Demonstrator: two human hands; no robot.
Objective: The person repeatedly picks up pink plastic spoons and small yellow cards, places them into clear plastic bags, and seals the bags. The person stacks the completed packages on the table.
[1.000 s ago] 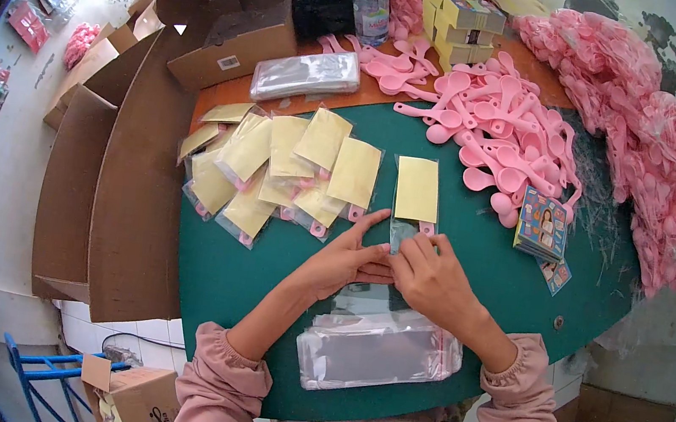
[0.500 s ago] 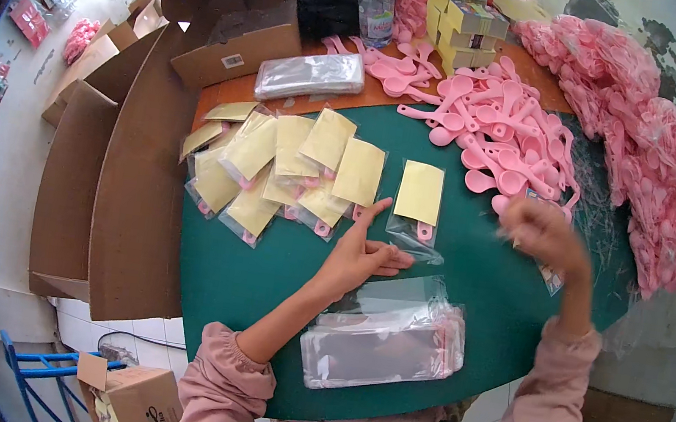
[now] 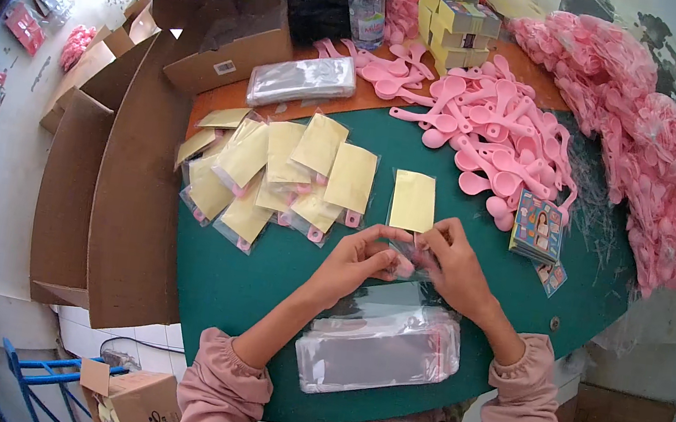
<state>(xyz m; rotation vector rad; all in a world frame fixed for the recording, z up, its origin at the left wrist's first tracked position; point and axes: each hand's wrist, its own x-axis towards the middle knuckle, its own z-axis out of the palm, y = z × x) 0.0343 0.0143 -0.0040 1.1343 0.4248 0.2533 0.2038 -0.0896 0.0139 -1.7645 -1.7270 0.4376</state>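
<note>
A clear plastic bag with a pale yellow card (image 3: pixel 413 201) inside lies on the green table in front of me. Both hands are at its near end, fingers bent. My left hand (image 3: pixel 361 258) pinches the bag's near edge from the left, and my right hand (image 3: pixel 457 265) grips it from the right. My fingers hide most of that end. Just nearer to me lies a stack of flat clear plastic bags (image 3: pixel 379 353). To the left, several filled bags (image 3: pixel 317 144) with yellow cards overlap, pink spoon handles showing at their ends.
Loose pink measuring spoons (image 3: pixel 502 130) are heaped at the far right, beside a stack of printed cards (image 3: pixel 537 227). Bagged pink spoons (image 3: pixel 624 112) line the right edge. Cardboard boxes (image 3: pixel 145 186) stand along the left side. A clear bundle (image 3: pixel 302 81) and a water bottle (image 3: pixel 367 10) are at the back.
My right hand has come from the card stack at the right to the yellow-card bag, uncovering the stack. My left hand has shifted slightly and its fingers have curled onto the bag's near end.
</note>
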